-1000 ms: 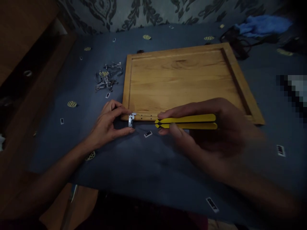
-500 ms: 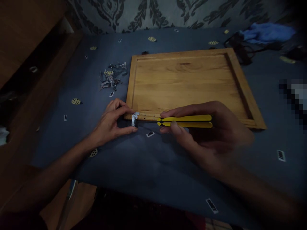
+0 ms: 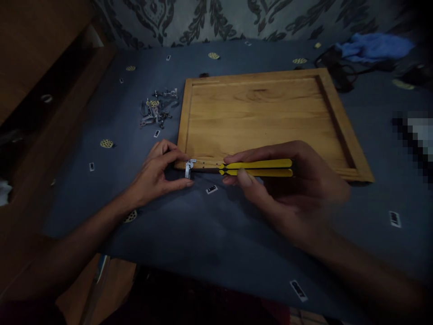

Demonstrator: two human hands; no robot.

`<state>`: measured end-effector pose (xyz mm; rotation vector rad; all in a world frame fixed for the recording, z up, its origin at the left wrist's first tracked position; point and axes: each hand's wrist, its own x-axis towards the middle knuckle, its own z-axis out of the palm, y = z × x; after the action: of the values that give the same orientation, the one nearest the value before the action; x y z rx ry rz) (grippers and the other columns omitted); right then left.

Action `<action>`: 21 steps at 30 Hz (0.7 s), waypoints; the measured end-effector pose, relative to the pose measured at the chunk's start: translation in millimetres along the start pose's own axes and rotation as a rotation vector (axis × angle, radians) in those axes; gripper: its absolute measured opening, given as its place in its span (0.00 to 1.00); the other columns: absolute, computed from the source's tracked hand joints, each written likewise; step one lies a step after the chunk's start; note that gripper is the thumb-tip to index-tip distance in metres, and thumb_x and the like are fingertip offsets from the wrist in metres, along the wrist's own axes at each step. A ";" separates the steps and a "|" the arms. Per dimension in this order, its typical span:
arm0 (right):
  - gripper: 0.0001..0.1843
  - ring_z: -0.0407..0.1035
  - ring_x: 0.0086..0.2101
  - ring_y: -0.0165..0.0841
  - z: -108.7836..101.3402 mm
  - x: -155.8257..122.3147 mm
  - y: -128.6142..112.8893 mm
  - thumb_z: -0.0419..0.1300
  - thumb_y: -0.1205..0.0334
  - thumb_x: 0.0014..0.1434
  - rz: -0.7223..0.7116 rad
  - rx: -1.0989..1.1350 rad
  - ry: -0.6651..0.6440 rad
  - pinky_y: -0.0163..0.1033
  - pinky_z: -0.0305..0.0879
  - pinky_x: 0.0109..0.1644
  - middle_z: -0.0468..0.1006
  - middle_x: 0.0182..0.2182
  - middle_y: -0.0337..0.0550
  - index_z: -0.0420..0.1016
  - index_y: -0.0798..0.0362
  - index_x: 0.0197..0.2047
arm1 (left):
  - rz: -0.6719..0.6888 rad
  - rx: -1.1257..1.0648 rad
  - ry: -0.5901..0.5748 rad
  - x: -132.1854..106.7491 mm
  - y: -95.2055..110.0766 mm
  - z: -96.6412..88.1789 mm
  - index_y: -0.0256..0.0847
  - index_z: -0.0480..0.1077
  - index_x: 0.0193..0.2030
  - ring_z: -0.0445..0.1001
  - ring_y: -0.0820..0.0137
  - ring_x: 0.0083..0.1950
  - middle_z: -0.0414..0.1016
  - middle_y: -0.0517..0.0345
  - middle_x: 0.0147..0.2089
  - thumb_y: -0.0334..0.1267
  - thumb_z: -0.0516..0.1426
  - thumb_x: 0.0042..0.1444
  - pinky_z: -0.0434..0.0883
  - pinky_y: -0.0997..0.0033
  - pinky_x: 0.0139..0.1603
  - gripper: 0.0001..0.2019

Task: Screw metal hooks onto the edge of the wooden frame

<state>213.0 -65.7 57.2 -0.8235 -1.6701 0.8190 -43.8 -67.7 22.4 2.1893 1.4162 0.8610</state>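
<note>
A wooden panel with a raised frame [image 3: 352, 131] lies on the blue cloth, and several small dark holes show along its near edge. At the near left corner, my left hand [image 3: 158, 169] pinches a small metal cabinet hinge [image 3: 189, 169] between thumb and fingers, against that edge. My right hand [image 3: 297, 180] is closed around the yellow-and-black handle of a screwdriver [image 3: 259, 168], held level along the near edge. Its dark shaft points left at the hinge; whether the tip touches a screw is too dim to tell.
A pile of metal hinges [image 3: 157, 110] lies left of the panel. At the back right are a blue cloth bundle [image 3: 375, 47] and a dark cord or strap [image 3: 341, 74]. Wooden furniture [image 3: 43, 58] borders the left side, and a patterned wall covering [image 3: 216, 20] the back.
My right hand and the screwdriver have shifted slightly left and up, toward the hinge. My left hand keeps its pinch on the hinge in nearly the same spot.
</note>
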 end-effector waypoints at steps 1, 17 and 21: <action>0.08 0.84 0.43 0.39 0.1 0.0 0.6 0.70 0.65 0.62 -0.008 -0.001 -0.001 0.45 0.86 0.44 0.85 0.41 0.41 0.77 0.46 0.42 | 0.014 -0.003 0.008 -0.2 -0.6 0.4 0.44 0.78 0.52 0.70 0.62 0.52 0.71 0.54 0.48 0.51 0.70 0.56 0.71 0.61 0.56 0.21; 0.08 0.82 0.42 0.37 0.3 3.0 0.1 0.68 0.64 0.64 -0.013 -0.010 -0.063 0.44 0.83 0.44 0.85 0.43 0.38 0.76 0.43 0.45 | 0.055 0.006 0.035 -0.7 -3.0 2.7 0.43 0.78 0.52 0.70 0.63 0.50 0.71 0.55 0.47 0.49 0.71 0.56 0.70 0.63 0.54 0.20; 0.07 0.83 0.39 0.35 -0.2 8.3 -5.2 0.67 0.64 0.65 0.038 0.015 -0.088 0.44 0.82 0.44 0.84 0.44 0.39 0.76 0.43 0.45 | 0.064 0.015 0.052 -0.8 -4.9 3.9 0.42 0.78 0.51 0.70 0.63 0.50 0.70 0.55 0.46 0.51 0.71 0.55 0.70 0.64 0.52 0.21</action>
<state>210.8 -61.5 65.8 -0.8213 -1.7282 0.9048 -44.7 -66.4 16.3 2.2501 1.3874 0.9387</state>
